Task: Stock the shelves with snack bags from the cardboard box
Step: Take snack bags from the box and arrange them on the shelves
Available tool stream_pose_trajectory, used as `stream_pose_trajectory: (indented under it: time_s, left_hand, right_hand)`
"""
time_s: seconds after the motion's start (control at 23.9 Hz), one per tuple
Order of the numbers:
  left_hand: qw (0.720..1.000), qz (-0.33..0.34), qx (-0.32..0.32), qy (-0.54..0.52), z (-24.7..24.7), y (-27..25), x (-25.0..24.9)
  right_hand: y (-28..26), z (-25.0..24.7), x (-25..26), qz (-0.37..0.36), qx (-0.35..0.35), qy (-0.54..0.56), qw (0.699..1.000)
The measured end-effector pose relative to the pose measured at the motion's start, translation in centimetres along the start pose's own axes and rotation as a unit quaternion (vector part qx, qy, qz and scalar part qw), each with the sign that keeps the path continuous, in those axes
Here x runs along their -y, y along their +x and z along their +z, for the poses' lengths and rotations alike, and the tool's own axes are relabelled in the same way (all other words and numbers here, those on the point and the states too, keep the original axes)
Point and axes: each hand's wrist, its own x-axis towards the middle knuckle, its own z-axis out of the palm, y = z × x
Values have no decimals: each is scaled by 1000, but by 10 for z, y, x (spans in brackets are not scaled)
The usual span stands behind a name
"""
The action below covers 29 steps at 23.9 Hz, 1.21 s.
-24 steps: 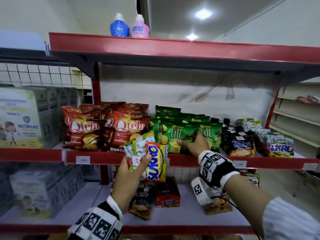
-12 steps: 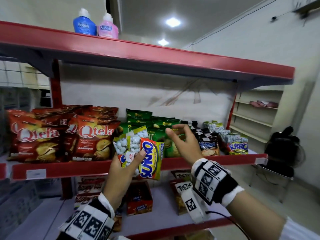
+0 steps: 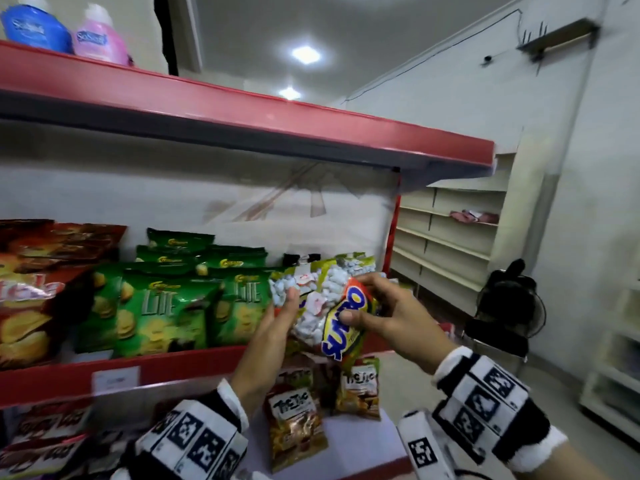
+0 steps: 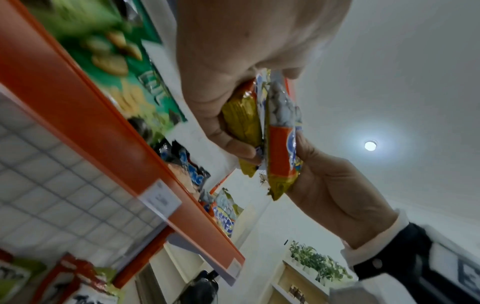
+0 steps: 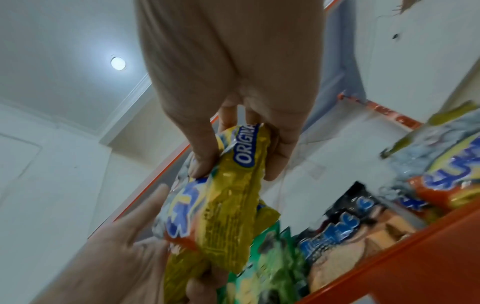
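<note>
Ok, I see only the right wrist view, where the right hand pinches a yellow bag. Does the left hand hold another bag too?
Observer: Yes. In the left wrist view the left hand grips a second bag, pressed flat against the front bag that the right hand pinches.
Operator: What stands on the shelf below?
Observer: The head view shows Tic Tac bags upright on the lower shelf.
Operator: And above?
Observer: A blue bottle and a pink bottle stand on the top shelf.

Glossy plastic snack bags (image 3: pixel 332 306) before a smooth red-painted shelf (image 3: pixel 242 109).
</note>
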Motion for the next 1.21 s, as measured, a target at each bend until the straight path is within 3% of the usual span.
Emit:
stream_pose_trajectory:
  time_s: [0.21, 0.33, 0.42, 0.54, 0.63, 0.84, 1.0, 1.21]
  left_hand:
    - [998, 13, -40, 38, 84, 52, 38]
    - [984, 55, -59, 158, 113, 69, 59]
    - [958, 90, -92, 256, 128, 81, 71]
    - [946, 101, -102, 292, 128, 93, 79]
    - [937, 79, -116, 320, 146, 110, 93]
    - [928, 68, -120, 345, 137, 122, 96]
    - [904, 74, -126, 401, 134, 132, 92]
    - [864, 52, -80, 495, 135, 123, 93]
  right_hand:
    - [16, -105, -64, 25, -129, 113, 985]
    - [22, -135, -107, 57, -172, 149, 972]
    - [25, -146, -130, 77, -188, 182, 962]
    - [33, -144, -148, 79, -230, 213, 946]
    - [39, -160, -173, 76, -225, 243, 941]
    - [47, -157, -179, 87, -201, 230, 948]
    - [49, -158, -182, 90, -189, 230, 950]
    - [38, -148, -184, 64, -156, 160, 973]
